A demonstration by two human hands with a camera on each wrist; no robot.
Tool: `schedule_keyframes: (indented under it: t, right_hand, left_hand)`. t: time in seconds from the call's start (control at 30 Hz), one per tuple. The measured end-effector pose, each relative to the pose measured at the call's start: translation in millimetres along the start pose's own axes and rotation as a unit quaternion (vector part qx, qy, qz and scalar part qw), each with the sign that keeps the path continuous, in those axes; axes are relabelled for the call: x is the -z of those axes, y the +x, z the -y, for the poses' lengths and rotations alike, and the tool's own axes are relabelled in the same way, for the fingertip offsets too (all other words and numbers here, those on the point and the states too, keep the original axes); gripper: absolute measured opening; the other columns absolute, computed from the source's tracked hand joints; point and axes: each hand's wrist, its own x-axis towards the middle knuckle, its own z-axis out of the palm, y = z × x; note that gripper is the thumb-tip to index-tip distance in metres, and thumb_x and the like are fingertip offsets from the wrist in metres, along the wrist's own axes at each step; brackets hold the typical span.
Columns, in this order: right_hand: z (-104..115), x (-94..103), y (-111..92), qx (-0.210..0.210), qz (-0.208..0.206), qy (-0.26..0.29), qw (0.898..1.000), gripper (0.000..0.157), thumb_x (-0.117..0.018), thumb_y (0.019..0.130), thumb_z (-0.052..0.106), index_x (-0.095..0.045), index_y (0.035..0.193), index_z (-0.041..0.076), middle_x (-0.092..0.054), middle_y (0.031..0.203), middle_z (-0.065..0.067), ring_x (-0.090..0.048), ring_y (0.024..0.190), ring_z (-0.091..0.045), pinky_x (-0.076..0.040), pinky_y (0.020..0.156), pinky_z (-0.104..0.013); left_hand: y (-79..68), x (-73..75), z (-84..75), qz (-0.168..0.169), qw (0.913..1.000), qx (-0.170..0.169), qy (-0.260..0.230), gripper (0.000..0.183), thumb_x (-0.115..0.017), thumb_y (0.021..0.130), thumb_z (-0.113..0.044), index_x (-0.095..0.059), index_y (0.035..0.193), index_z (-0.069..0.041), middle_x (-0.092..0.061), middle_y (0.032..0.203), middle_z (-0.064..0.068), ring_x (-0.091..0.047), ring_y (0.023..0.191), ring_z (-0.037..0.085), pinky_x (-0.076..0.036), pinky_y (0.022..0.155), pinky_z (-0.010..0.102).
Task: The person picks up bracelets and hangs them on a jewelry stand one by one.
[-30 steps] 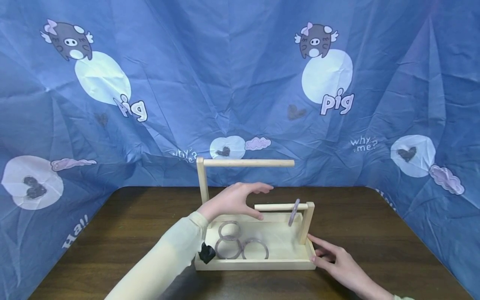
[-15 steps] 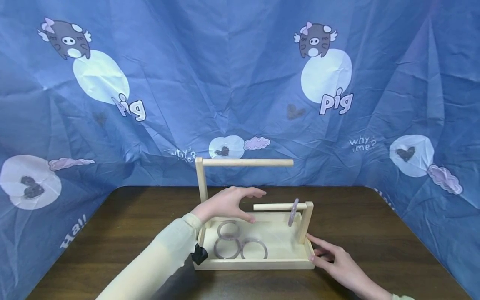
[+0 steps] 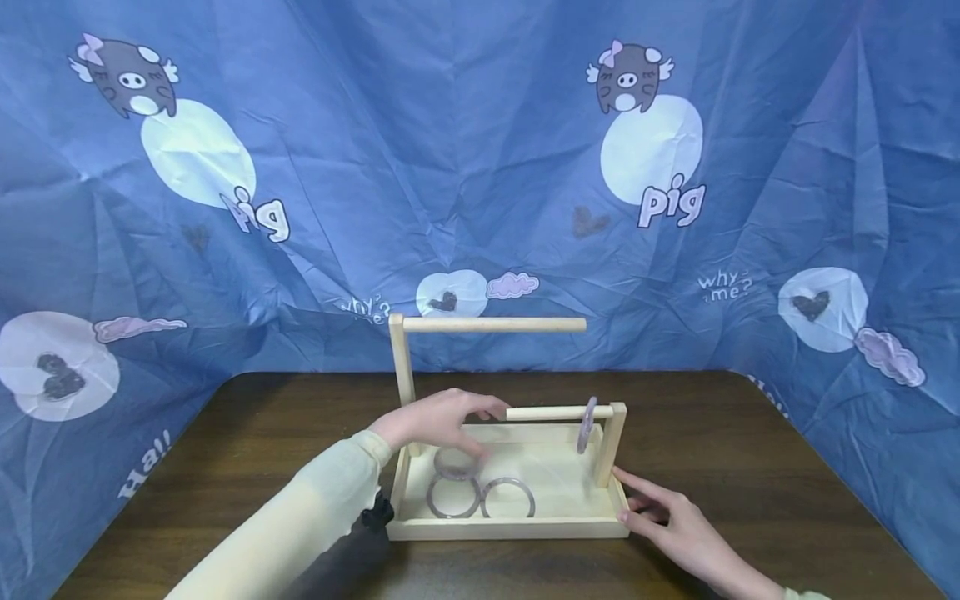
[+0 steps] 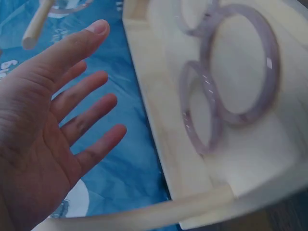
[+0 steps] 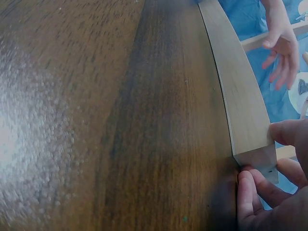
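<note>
A wooden bangle stand [image 3: 558, 483] with a shallow tray base stands on the table. On its tray floor lie three translucent pale purple bangles: a front left one [image 3: 453, 516], a right one [image 3: 533, 500] and a back one [image 4: 216, 120] partly behind my left fingers in the head view. Over the tray's left part, my left hand [image 3: 438, 421] hovers with fingers spread and nothing in them. My right hand [image 3: 678, 525] grips the tray's right end, thumb at the front corner [image 5: 269, 144] and fingers bent against the end wall. Another bangle [image 3: 587, 425] hangs on the short bar.
A tall left post [image 3: 402, 367] carries the long upper bar [image 3: 495, 325], which reaches right above my left hand. The short lower bar [image 3: 543, 413] extends left from the right post [image 3: 611, 446]. Dark wooden table [image 3: 300, 417] surrounds the stand; a blue printed cloth [image 3: 480, 167] hangs behind.
My left hand has moved left and down, from beside the short bar's free end to over the back bangle. My right hand keeps its hold on the tray's end.
</note>
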Motion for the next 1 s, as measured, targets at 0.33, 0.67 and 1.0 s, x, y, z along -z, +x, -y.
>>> schedule_keyframes:
  t: [0.33, 0.67, 1.0]
  right_hand:
    - [0.0, 0.1, -0.8, -0.004, 0.0, 0.002, 1.0, 0.06, -0.069, 0.091, 0.032, -0.05, 0.146, 0.018, -0.071, 0.11, -0.011, -0.066, 0.087, -0.006, -0.05, 0.073, -0.022]
    - [2.6, 1.8, -0.1, -0.037, 0.022, 0.015, 0.999, 0.06, -0.068, 0.092, 0.033, -0.048, 0.147, 0.02, -0.07, 0.113, -0.013, -0.066, 0.091, -0.015, -0.052, 0.073, -0.026]
    - [1.6, 1.3, -0.5, -0.023, 0.016, 0.011, 1.0, 0.06, -0.069, 0.092, 0.033, -0.049, 0.147, 0.019, -0.07, 0.112, -0.012, -0.066, 0.09, -0.014, -0.051, 0.073, -0.024]
  left_hand:
    - [-8.8, -8.8, 10.4, 0.049, 0.9987, 0.007, -0.009, 0.063, -0.074, 0.079, -0.021, -0.055, 0.139, -0.013, -0.062, 0.138, 0.004, -0.061, 0.123, 0.03, -0.05, 0.103, 0.041]
    - [-15.7, -12.2, 16.1, 0.067, 0.9976, 0.017, 0.005, 0.066, -0.08, 0.079, -0.029, -0.056, 0.139, -0.012, -0.062, 0.138, 0.005, -0.062, 0.12, 0.031, -0.05, 0.102, 0.037]
    - [-17.8, -22.5, 19.7, 0.068, 0.9972, 0.013, 0.029, 0.067, -0.082, 0.076, -0.027, -0.058, 0.136, -0.009, -0.061, 0.139, 0.006, -0.057, 0.129, 0.025, -0.046, 0.107, 0.034]
